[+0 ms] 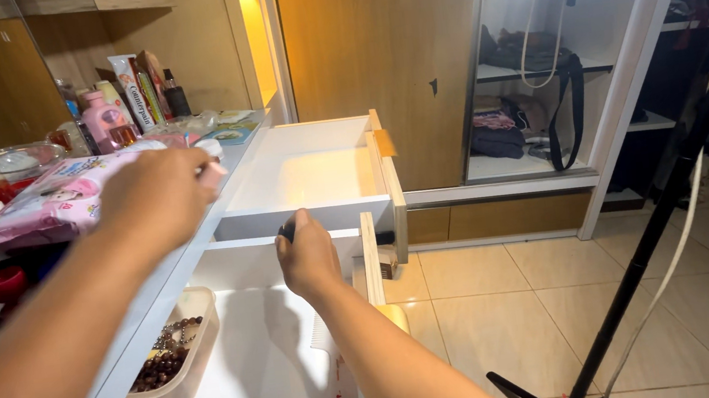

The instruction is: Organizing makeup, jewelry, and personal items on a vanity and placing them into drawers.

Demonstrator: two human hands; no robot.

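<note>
My right hand [308, 258] is closed on a small dark knob [287, 230] at the front of an upper white drawer [316, 172], which stands pulled out with nothing visible inside it. My left hand [154, 198] reaches over the countertop edge, its fingers closed around a small pale pink item [214, 172] that is mostly hidden. A lower white drawer [249, 362] is also pulled out below; it holds a clear plastic tub of dark beads [168, 362], a white comb [321, 334] and a slim bottle [338, 396].
The countertop [170, 282] at left carries a pink wipes pack [44, 203], bottles, tubes and a lidded bowl [12, 162]. A mirrored wardrobe [551, 52] with bags stands behind. A black tripod leg [646, 255] crosses the tiled floor [509, 306] at right.
</note>
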